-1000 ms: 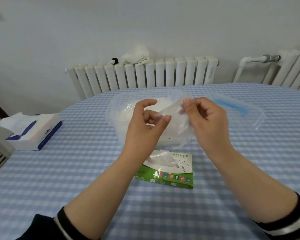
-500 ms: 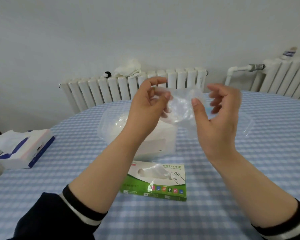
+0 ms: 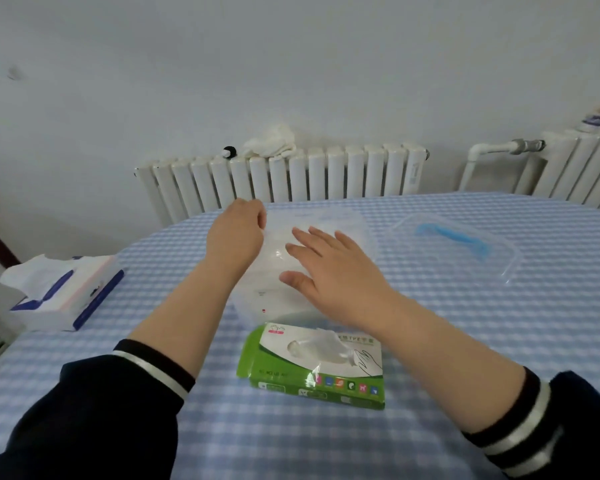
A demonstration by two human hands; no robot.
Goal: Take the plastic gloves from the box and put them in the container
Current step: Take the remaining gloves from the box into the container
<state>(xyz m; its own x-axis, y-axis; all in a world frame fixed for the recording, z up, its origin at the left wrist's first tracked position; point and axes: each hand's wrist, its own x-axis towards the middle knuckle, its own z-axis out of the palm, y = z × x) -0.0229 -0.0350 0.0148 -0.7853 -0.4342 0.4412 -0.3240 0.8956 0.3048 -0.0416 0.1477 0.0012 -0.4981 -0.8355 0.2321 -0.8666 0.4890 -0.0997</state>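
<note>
Nearest the camera on the blue checked tablecloth (image 3: 430, 341) is the green glove box (image 3: 312, 367), lying flat with a tuft of thin clear glove (image 3: 321, 344) poking out of its top slot. That film looks basically weightless, floppy and clingy, so I'd guess the way to go is pinching the loose tuft right at the slot and pulling straight up; grabbing lower probably drags several out at once.

Just behind the box is the clear plastic container (image 3: 326, 223), open on top, with pale gloves already piled inside. The right hand (image 3: 329, 268) is spread flat, fingers wide apart, palm down over the pile. It seems to be patting the film down rather than gripping anything. The left hand (image 3: 236, 233) is at the container's left rim with fingers curled in; it may be pinching a bit of film or the rim edge, honestly can't tell which.

Further right lies the container's clear lid (image 3: 465, 251) with its blue handle, well apart. A tissue pack (image 3: 66, 292) sits off to the left, radiators (image 3: 291, 178) along the wall behind.
</note>
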